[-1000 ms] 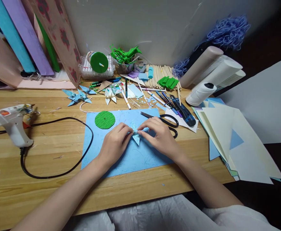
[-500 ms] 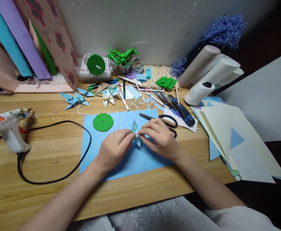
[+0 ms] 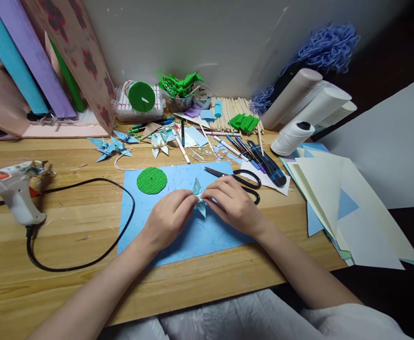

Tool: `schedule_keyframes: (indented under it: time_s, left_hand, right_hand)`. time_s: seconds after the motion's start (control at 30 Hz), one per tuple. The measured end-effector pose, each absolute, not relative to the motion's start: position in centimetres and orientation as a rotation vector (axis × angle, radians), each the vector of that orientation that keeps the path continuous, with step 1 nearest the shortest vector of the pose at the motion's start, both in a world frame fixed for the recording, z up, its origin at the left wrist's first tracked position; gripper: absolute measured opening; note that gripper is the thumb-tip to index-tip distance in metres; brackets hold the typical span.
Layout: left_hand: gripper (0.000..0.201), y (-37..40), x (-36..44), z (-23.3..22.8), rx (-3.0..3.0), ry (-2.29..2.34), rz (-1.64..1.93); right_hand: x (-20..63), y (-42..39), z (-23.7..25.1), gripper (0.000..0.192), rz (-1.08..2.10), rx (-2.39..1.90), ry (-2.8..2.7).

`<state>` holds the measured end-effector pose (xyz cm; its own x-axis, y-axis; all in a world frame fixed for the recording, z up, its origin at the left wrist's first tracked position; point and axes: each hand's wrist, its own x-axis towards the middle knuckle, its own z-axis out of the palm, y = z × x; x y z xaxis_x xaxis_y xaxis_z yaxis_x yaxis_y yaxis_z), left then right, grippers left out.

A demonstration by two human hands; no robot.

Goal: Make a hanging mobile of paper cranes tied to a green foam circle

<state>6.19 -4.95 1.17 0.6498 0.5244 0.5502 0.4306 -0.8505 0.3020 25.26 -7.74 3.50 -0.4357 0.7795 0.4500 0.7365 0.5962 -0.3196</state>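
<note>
Over the blue mat (image 3: 139, 231), a light blue paper flower (image 3: 197, 185) is pinched between both my hands, its pointed petals showing above and below the fingertips. My left hand (image 3: 169, 217) is closed on its left side, thumb against forefinger. From the right, my right hand (image 3: 235, 205) grips it with bent fingers; the flower's centre is partly hidden. Black-handled scissors (image 3: 247, 179) lie just behind my right hand, blades pointing left. A green paper disc (image 3: 152, 180) with a small centre hole rests on the mat's upper left.
A white glue gun (image 3: 19, 193) with a looping black cord (image 3: 132, 208) lies at left. Behind are blue paper flowers (image 3: 109, 147), markers (image 3: 181, 147), a utility knife (image 3: 268, 165) and a bundle of wooden sticks (image 3: 233, 106). Paper sheets (image 3: 376, 226) overhang the right edge.
Both hands keep their pinch on the paper flower. The flower and the right hand have shifted very slightly left; the things on the table lie as before.
</note>
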Motion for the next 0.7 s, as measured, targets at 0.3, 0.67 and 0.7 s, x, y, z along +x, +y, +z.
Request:
schedule_keyframes:
  time_s: [0.3,0.67,0.7]
  left_hand:
    - [0.015,-5.1,6.1,2.0,2.420,0.938,1.059]
    - [0.029,-4.3,3.9,3.7,2.282,1.320,1.177]
    - [0.028,-3.8,3.6,3.6,2.298,1.434,1.131]
  right_hand:
    - [25.3,-7.6,3.6,0.011,0.291,-1.158,-1.974]
    - [20.6,1.9,12.3,0.011,0.247,-1.100,-1.738]
    - [19.4,3.4,12.7,0.011,0.249,-1.065,-1.764]
